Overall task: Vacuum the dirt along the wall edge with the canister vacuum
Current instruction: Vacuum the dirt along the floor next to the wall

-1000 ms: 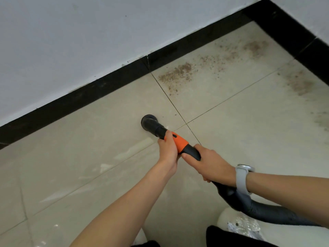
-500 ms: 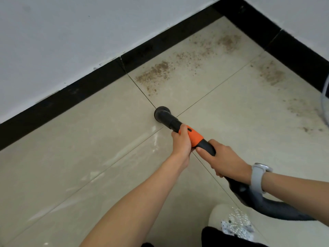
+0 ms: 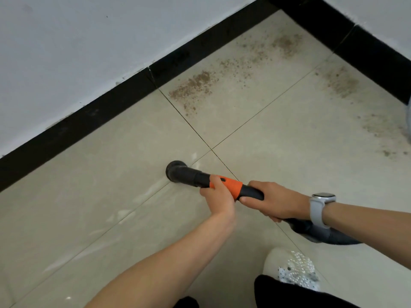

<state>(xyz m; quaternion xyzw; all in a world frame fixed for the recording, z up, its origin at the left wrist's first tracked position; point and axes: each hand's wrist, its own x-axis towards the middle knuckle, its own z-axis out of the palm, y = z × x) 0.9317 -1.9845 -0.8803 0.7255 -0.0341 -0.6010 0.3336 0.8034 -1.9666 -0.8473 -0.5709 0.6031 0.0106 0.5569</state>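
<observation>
The black vacuum wand with its orange collar [image 3: 231,186] lies low over the beige tiles, its round nozzle [image 3: 174,172] on the floor left of a grout crossing. My left hand [image 3: 219,200] grips the wand at the orange collar. My right hand [image 3: 274,202], with a white watch on the wrist, grips the black handle behind it. The dark hose [image 3: 322,235] curves away under my right wrist. Brown dirt [image 3: 193,87] lies by the black baseboard [image 3: 111,105], well beyond the nozzle. More dirt [image 3: 284,44] spreads toward the corner and along the right wall [image 3: 340,83].
White walls meet at a corner at the upper right, both edged with black baseboard. My white beaded shoe [image 3: 291,270] and a dark trouser leg are at the bottom. A pale object [image 3: 408,123] shows at the right edge.
The nozzle has swung left and back across the grout line, away from the dirt patch. Both hands keep their grip on the wand.
</observation>
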